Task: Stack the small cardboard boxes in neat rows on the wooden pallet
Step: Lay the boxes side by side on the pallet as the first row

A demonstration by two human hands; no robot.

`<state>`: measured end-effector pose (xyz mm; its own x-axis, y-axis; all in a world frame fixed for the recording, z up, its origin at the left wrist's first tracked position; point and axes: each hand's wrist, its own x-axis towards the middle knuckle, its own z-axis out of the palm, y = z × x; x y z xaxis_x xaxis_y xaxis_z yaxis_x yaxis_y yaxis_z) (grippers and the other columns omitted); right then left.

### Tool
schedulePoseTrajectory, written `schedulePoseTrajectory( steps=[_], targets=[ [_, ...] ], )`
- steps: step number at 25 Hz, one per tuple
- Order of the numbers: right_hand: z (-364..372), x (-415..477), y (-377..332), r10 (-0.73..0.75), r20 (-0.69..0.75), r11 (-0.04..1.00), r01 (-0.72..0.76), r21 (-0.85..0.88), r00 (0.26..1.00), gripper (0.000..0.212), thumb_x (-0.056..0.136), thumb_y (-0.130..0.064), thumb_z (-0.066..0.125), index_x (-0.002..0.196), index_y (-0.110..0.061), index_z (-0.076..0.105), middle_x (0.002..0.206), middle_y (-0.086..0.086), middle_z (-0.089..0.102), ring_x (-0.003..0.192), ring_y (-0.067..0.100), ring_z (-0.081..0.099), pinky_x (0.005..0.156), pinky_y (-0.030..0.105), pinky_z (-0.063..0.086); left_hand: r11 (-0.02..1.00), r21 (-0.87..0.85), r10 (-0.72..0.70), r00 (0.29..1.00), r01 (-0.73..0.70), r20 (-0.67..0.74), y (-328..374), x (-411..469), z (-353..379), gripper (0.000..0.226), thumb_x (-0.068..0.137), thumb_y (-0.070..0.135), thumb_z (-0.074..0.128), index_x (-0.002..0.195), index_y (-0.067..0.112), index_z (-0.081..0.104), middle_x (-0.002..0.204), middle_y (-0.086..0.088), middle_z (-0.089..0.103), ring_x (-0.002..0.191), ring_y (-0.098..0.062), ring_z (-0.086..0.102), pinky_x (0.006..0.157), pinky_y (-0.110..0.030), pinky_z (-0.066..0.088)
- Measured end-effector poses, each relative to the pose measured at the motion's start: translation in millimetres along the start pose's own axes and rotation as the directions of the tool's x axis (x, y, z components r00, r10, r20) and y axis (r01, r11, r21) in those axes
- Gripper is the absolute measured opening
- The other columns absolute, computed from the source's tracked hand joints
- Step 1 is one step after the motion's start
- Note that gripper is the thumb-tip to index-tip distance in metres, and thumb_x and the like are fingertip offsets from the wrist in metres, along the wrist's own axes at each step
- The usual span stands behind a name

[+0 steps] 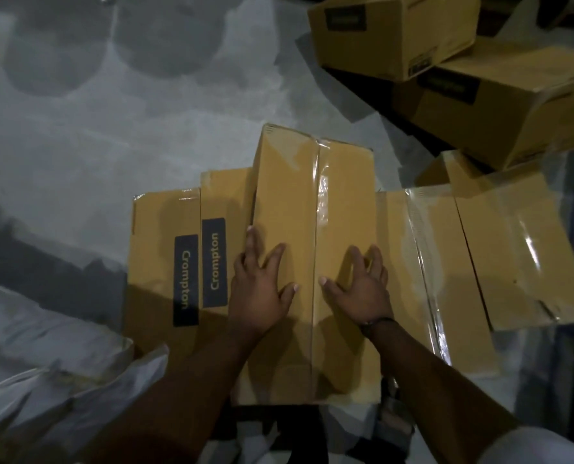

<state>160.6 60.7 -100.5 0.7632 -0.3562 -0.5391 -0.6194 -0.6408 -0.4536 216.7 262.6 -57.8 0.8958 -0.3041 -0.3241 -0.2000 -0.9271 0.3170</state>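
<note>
A long taped cardboard box [309, 202] lies in the middle of the view, its top facing me. My left hand [260, 289] rests flat on its left half with fingers spread, the outer fingers at the box's left edge. My right hand [361, 289] presses flat on its right half, fingers spread. Two boxes with dark "Crompton" labels [165, 262] sit lower at its left, and another taped box [500, 249] lies at its right. The wooden pallet is hidden beneath the boxes.
Two larger cardboard boxes [393, 31] [500, 108] are piled at the upper right. Grey concrete floor [111, 112] spreads to the upper left. White plastic sacks [44, 346] lie at the lower left. A sandalled foot [396, 416] shows beside the near end of the box.
</note>
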Motion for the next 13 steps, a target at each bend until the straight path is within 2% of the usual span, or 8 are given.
schedulePoseTrajectory(
  steps=[3, 6, 9, 13],
  targets=[
    [-3, 5, -3, 0.049, 0.016, 0.997, -0.050, 0.066, 0.999, 0.110, 0.073, -0.079, 0.066, 0.157, -0.043, 0.004, 0.166, -0.002, -0.019, 0.149, 0.040, 0.013, 0.112, 0.056, 0.036, 0.997, -0.064, -0.046, 0.999, 0.047, 0.027, 2, 8, -2, 0.092, 0.086, 0.061, 0.068, 0.158, 0.042, 0.015, 0.166, -0.006, -0.025, 0.152, -0.042, 0.010, 0.111, -0.055, 0.038],
    [-11, 14, -11, 0.113, 0.056, 0.991, -0.117, 0.066, 0.992, 0.123, 0.064, -0.084, 0.070, 0.156, -0.049, -0.002, 0.167, 0.008, -0.005, 0.147, 0.043, 0.014, 0.111, 0.059, 0.035, 0.979, -0.153, -0.128, 0.990, 0.134, 0.050, 7, 19, -6, 0.104, 0.076, 0.061, 0.078, 0.156, 0.045, 0.014, 0.166, -0.006, -0.006, 0.148, -0.043, 0.019, 0.108, -0.055, 0.041],
    [-15, 11, -21, 0.092, -0.015, 0.996, -0.092, 0.012, 0.996, 0.123, 0.059, -0.090, 0.066, 0.156, -0.049, 0.001, 0.160, 0.012, 0.013, 0.140, 0.042, 0.024, 0.108, 0.057, 0.040, 0.970, -0.166, -0.165, 0.983, 0.175, 0.075, 13, 24, -18, 0.114, 0.070, 0.063, 0.082, 0.157, 0.043, 0.010, 0.165, -0.006, -0.005, 0.147, -0.044, 0.020, 0.110, -0.056, 0.039],
    [-55, -22, -31, 0.038, -0.125, 0.997, -0.047, -0.066, 0.991, 0.120, 0.060, -0.093, 0.059, 0.157, -0.045, 0.006, 0.152, 0.015, 0.020, 0.134, 0.042, 0.029, 0.106, 0.052, 0.040, 0.979, -0.144, -0.134, 0.986, 0.147, 0.095, 33, 9, -54, 0.124, 0.064, 0.071, 0.081, 0.158, 0.045, 0.003, 0.164, -0.007, -0.007, 0.147, -0.045, 0.019, 0.112, -0.056, 0.037]
  ],
)
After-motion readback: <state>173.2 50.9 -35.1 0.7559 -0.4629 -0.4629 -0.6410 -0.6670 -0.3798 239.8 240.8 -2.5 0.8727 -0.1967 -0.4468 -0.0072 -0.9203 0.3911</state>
